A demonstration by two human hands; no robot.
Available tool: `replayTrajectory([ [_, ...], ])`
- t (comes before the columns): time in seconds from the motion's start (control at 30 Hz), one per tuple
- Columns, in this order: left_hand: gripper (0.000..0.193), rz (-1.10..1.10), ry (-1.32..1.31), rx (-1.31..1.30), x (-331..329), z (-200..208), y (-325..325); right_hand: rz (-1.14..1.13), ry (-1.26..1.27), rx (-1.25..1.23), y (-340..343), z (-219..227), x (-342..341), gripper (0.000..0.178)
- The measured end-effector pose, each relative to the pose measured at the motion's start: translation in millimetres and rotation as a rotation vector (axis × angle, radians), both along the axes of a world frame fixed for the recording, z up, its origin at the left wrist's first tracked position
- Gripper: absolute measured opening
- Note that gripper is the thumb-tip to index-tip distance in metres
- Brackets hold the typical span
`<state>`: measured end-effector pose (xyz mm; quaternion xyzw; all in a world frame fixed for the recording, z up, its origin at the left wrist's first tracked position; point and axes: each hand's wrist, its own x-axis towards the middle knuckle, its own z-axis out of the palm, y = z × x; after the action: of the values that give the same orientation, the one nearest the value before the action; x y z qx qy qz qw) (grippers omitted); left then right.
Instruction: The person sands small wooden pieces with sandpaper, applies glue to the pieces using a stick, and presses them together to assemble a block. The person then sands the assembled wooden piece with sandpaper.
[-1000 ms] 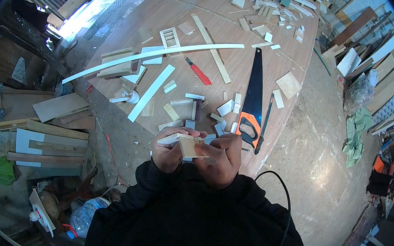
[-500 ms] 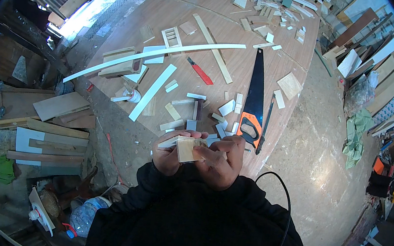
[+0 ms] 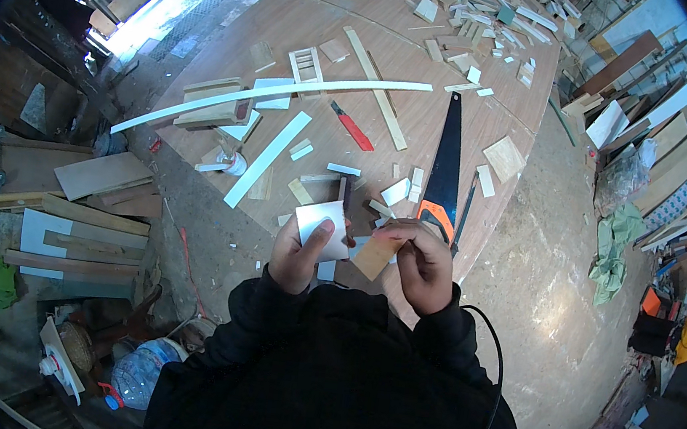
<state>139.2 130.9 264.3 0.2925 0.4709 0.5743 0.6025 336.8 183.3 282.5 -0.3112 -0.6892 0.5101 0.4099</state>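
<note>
My left hand grips a small white-faced block, its thumb lying across the white face. Just to its right, my right hand pinches a thin tan rectangular piece by its upper edge; whether it is wood or sandpaper I cannot tell. The two pieces are held apart, over the near edge of the table. Beyond my right hand lies a handsaw with an orange handle, partly covered by the hand. A red utility knife rests farther off, among small wood offcuts.
A long, thin white strip crosses the table's left side, over wooden pieces. Scrap wood is heaped at the far end. Boards lie on the floor at left, near a large plastic bottle. A black cable hangs at my right side.
My hands have moved apart. The block in my left hand now shows its white face, and the tan piece in my right hand is separate from it.
</note>
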Motion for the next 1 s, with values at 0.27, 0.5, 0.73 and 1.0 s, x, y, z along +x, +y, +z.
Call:
replayTrajectory([
  [0.27,0.039,-0.110,0.222,0.029,3,4,-4,-0.030,0.071,-0.143,-12,5,-10,0.038],
  [0.5,0.036,-0.011,0.115,0.123,0,18,-8,-0.157,0.045,0.405,-8,19,-4,0.040],
  [0.73,0.038,0.012,0.260,0.201,4,27,-11,-0.119,-0.018,0.303,-18,28,-8,0.025],
  [1.0,0.038,0.030,0.216,0.181,8,22,-15,-0.339,-0.172,0.408,-34,22,-34,0.029],
])
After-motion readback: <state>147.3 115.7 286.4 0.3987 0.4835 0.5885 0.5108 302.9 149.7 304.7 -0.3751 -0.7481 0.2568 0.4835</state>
